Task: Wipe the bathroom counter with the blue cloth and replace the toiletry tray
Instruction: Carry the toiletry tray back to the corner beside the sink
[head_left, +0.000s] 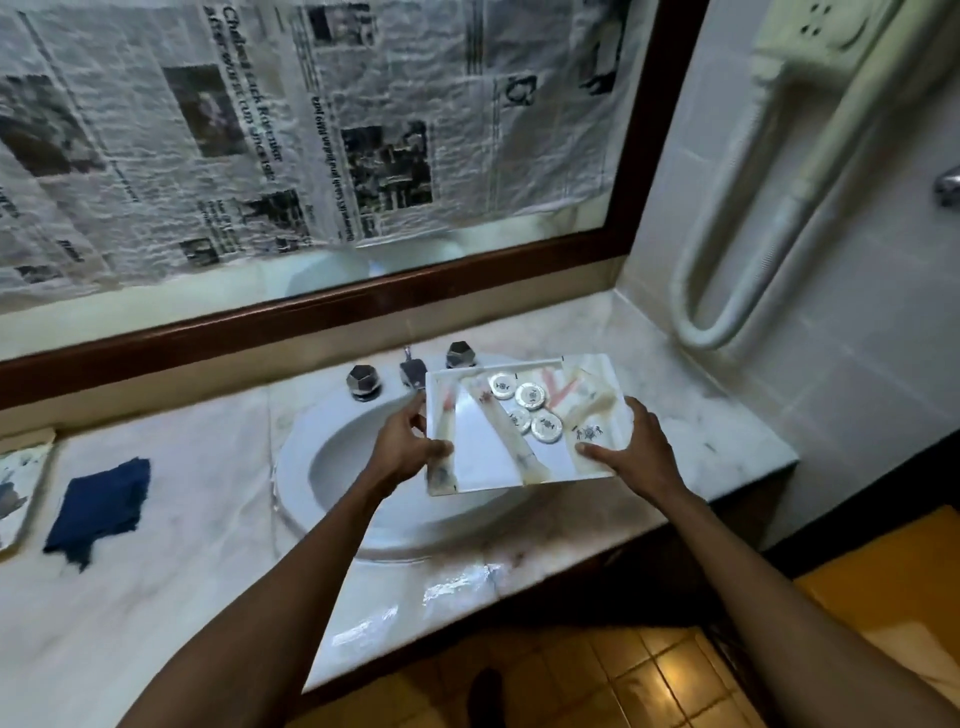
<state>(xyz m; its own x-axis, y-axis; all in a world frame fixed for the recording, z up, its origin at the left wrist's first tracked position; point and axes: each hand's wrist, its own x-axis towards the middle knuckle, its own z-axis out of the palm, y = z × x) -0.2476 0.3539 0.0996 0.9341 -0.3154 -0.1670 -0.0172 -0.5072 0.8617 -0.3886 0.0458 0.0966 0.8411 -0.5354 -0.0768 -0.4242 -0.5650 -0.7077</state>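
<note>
Left hand clamped on tray at its left edge, thumb over the rim, fingers curled beneath. Right hand gripping the right edge, thumb laid flat on the tray floor, other fingers spread along the rim and partly hidden under it. Tray white, rectangular, held off the counter, over the right part of the sink and tilted slightly. On tray: four round wrapped soaps clustered near the middle, each with a dark emblem, too small to read; several long clear sachets lying slantwise, some with red contents, dark printed marks on them illegible. Behind tray, tap between two faceted metal knobs, the right knob just past the tray's far edge. Counter pale marble, glossy patches near the front edge. Blue cloth crumpled on counter, well left of sink, apart from both hands. Another flat item at far left edge, cut off, not identifiable. Mirror in dark wood frame above counter, covered with newspaper; headline partly legible, "Chelsea sack" then blurred words; rest of print unreadable. Wall-mounted cream hairdryer with hose on right tiled wall. Tan floor tiles below, a dark shoe tip visible.
</note>
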